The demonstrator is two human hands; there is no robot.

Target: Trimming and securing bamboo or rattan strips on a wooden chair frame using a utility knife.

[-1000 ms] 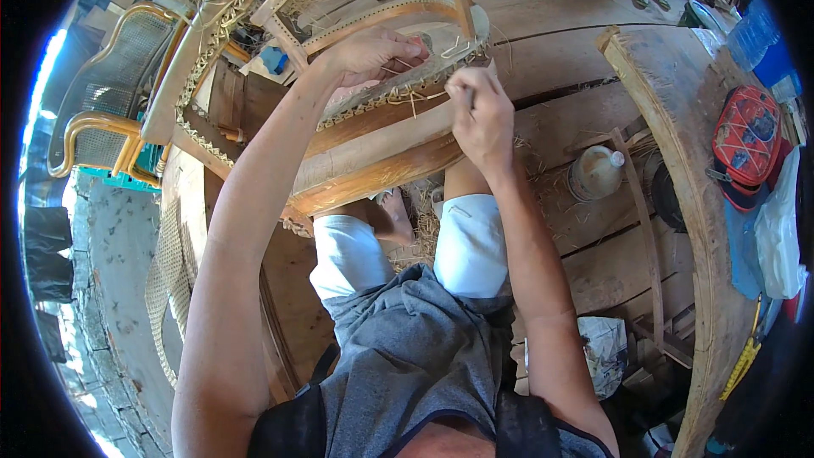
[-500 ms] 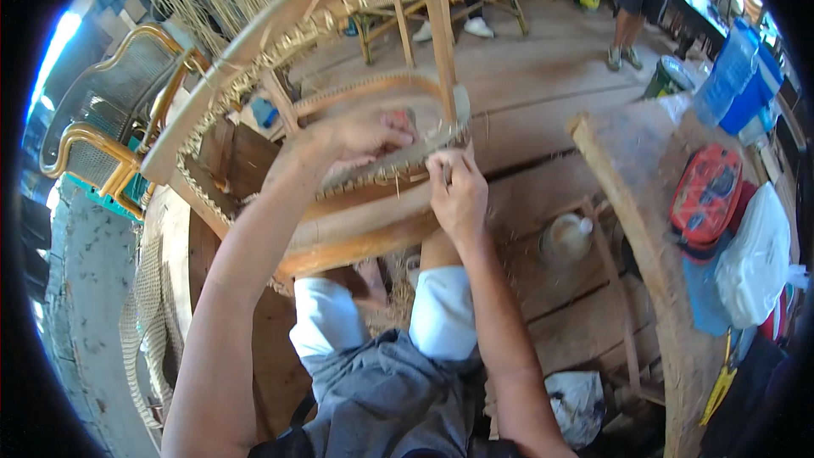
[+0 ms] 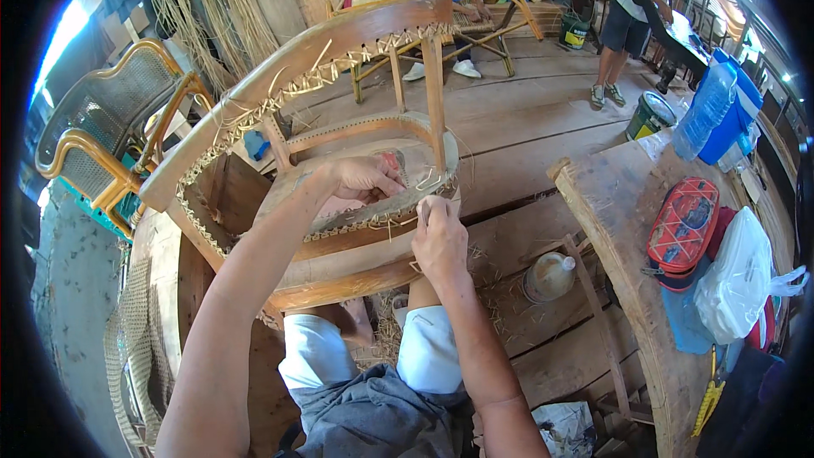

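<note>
A wooden chair frame (image 3: pixel 365 25) lies tilted before me, with loops of pale rattan strand (image 3: pixel 318 78) laced along its curved inner edges. My left hand (image 3: pixel 366 180) reaches inside the near curved rail, its fingers curled and closed at the inner edge; what they hold is hidden. On the outer side of the same rail, near the right-hand post (image 3: pixel 433 102), my right hand (image 3: pixel 441 242) is closed in a pinch. Something small and dark shows at its fingertips, too little to name. Loose strand ends stick out from the lacing between the hands.
At my right stands a thick wooden table (image 3: pixel 606 220) with a red case (image 3: pixel 682 225) and white plastic bag (image 3: pixel 733 276). A jug (image 3: pixel 549 276) sits on the plank floor. A cane-backed chair (image 3: pixel 110 110) is at left. Two people work farther back.
The view has tilted up, showing more of the people behind. My right hand has drawn slightly down from the rail; my left stays at its inner edge.
</note>
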